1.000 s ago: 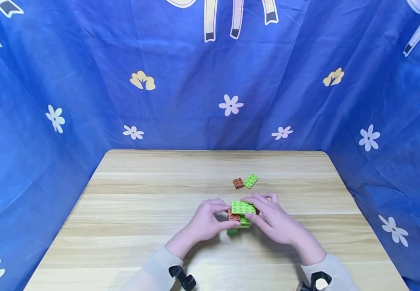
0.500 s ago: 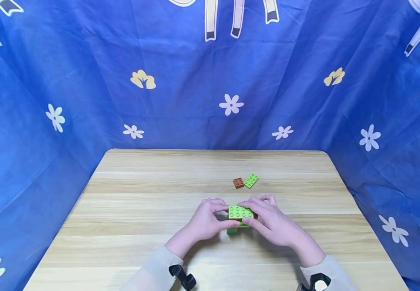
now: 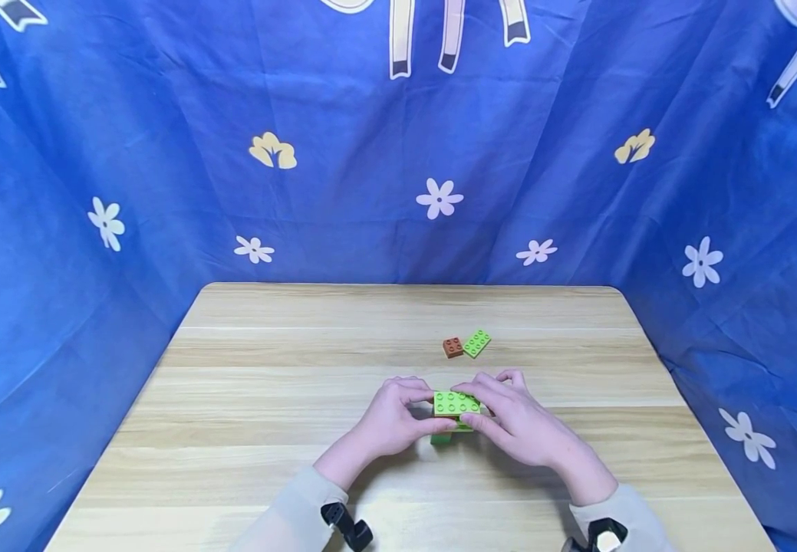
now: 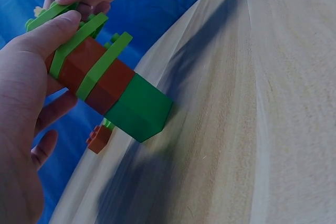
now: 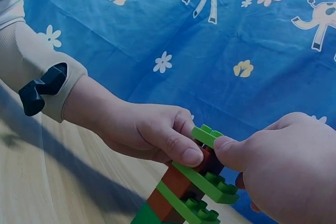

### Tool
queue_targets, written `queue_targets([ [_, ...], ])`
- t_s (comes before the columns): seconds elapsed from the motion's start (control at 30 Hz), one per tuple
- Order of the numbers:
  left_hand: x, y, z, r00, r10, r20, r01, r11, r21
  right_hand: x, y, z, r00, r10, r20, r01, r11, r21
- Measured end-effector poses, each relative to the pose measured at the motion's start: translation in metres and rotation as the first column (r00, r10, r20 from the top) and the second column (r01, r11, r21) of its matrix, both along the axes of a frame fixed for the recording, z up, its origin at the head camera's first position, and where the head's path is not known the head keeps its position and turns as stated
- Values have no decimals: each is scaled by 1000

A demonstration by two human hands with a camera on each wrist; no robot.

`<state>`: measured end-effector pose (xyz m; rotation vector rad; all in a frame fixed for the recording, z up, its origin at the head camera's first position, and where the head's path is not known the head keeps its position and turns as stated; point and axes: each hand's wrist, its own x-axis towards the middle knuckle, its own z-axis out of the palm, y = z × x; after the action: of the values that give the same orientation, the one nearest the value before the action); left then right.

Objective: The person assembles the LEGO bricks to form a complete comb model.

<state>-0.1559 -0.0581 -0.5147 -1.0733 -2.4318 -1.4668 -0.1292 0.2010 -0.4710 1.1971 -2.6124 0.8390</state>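
Note:
A tower of toy building bricks (image 4: 139, 108) rises from the table, with a dark green brick at its foot. Above that, reddish-brown bricks (image 4: 107, 85) alternate with light green studded plates (image 4: 105, 66), which jut out to one side. My left hand (image 3: 391, 418) grips the tower near its top, thumb on the near face and fingers behind. At the very top lies a light green plate (image 3: 453, 403), its long side running left to right. My right hand (image 3: 518, 422) pinches this plate by its right end, thumb in front; some of its fingers are hidden behind.
Beyond the hands, a loose brown brick (image 3: 452, 347) and a loose light green plate (image 3: 477, 343) lie side by side on the wooden table (image 3: 267, 360). Blue patterned cloth (image 3: 343, 192) hangs around the table's back and sides.
My right hand has brought the light green plate down toward me and slightly left, over the brown brick whose studs showed before. My left hand has stayed in place. Little differs over the last half second.

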Motion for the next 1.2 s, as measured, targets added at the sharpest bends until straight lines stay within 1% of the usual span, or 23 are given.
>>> queue_targets([
  [0.2,1,0,1,1000,14,3,-14,1000,-17,0,0,0,1000,-10,-29,10,1000,6],
  [0.4,1,-1,2,1000,28,10,-28,999,-39,0,0,-1,999,-15,-29,15,1000,12],
  [0.63,1,-1,3,999,25,-20,-26,998,-62,-1,1,1,1000,-7,-26,7,1000,11],
  [0.8,1,-3,6,999,31,-27,-33,996,-83,-1,0,1,1000,-3,-19,3,1000,11],
  [0.93,2,-4,10,999,36,-31,-38,998,-46,-1,1,1,1000,0,-24,0,1000,15],
  [1.07,2,-2,15,999,17,-49,-17,1000,0,-2,1,0,999,5,-36,-5,1000,13],
  [1.2,2,-1,16,998,9,-63,-8,1000,12,-2,2,1,999,2,-35,-2,1000,17],
])
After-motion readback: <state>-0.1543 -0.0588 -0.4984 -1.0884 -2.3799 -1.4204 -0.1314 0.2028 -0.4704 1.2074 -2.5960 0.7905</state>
